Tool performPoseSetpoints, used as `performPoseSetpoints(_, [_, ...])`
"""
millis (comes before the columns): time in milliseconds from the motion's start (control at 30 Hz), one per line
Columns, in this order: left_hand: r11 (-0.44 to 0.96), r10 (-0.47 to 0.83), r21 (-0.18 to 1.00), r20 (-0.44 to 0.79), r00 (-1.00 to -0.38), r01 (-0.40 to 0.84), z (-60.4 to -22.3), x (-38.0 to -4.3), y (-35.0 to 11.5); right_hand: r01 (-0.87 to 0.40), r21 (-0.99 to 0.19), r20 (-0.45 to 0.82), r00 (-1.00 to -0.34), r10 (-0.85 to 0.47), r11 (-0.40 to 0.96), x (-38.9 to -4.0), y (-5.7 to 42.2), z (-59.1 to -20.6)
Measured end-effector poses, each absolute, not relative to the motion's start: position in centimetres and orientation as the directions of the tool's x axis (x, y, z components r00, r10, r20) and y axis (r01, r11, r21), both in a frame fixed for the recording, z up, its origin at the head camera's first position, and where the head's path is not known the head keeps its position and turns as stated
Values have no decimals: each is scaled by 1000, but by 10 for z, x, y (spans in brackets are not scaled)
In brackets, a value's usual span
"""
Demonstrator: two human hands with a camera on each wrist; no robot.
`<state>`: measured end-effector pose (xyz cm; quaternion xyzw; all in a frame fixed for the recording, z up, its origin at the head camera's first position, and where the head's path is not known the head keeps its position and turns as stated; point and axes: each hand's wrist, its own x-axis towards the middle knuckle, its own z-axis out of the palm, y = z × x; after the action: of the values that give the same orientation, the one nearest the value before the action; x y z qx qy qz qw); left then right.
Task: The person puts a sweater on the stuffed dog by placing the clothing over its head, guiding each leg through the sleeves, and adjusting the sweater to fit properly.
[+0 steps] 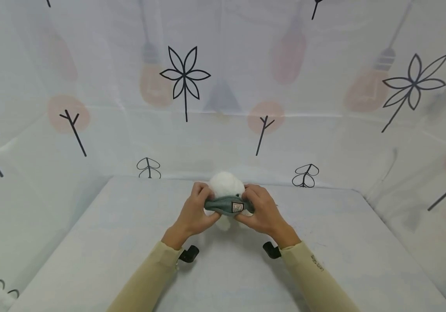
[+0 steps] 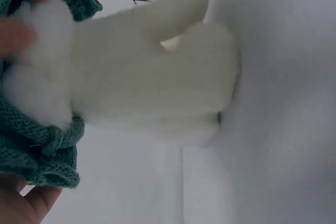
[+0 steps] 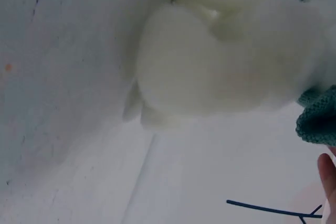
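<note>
A white plush toy (image 1: pixel 226 184) stands on the table, its head up between both hands. Round its head lies a green knitted garment (image 1: pixel 223 203) with a small light label (image 1: pixel 237 207). My left hand (image 1: pixel 195 212) grips the garment's left side, thumb below and fingers above. On the other side, my right hand (image 1: pixel 263 211) pinches the right end in the same way. The left wrist view shows the plush toy's body (image 2: pixel 136 72) under the knit (image 2: pixel 42 145), with blurred fingertips at its head. In the right wrist view, the plush body (image 3: pixel 210 61) covers much of the frame.
A pale cloth covers the table (image 1: pixel 223 277). Behind it hangs a white curtain (image 1: pixel 223 143) printed with flowers, twigs and light bulbs, which also runs along both sides. Black wrist-worn devices (image 1: pixel 189 254) sit under both wrists, by the yellowish sleeves (image 1: pixel 145 277).
</note>
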<state>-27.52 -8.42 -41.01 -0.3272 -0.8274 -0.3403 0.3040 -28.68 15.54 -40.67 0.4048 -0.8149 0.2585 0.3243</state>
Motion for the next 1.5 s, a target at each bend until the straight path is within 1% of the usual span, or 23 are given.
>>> performPoseSetpoints(167, [529,360,413,682,-637,741,-408,-272,-85,-793,-192,713,-517,-473,578,-285,155,-405])
performPoseSetpoints(300, [518,343,420,696,-631,745,-408,-273,-85,-800,-202,716,-514,-472,565,-285,155,-405])
performPoseSetpoints(667, [514,319,391,740,-593,764,-410,-276,-84,-835,-218,702,-494,-513,506,-285,158,-407])
performPoseSetpoints(867, [505,326,325,786,-526,799,-412,-275,-81,-850,-211,717,-470,-515,483,-287,160,-407])
performPoseSetpoints(967, [500,333,310,793,-510,809,-412,-274,-80,-855,-193,730,-453,-512,481,-287,161,-408])
performPoseSetpoints(1067, [519,331,307,788,-519,798,-413,-274,-80,-859,-172,745,-434,-506,482,-287,160,-407])
performPoseSetpoints(1167, [547,316,318,778,-543,775,-414,-275,-78,-859,-153,762,-417,-494,489,-288,157,-407])
performPoseSetpoints(1367, [573,274,349,771,-575,741,-418,-274,-75,-849,-144,779,-414,-471,508,-288,155,-409])
performPoseSetpoints(1500, [573,252,359,778,-576,737,-419,-273,-73,-848,-146,782,-414,-466,509,-286,154,-409])
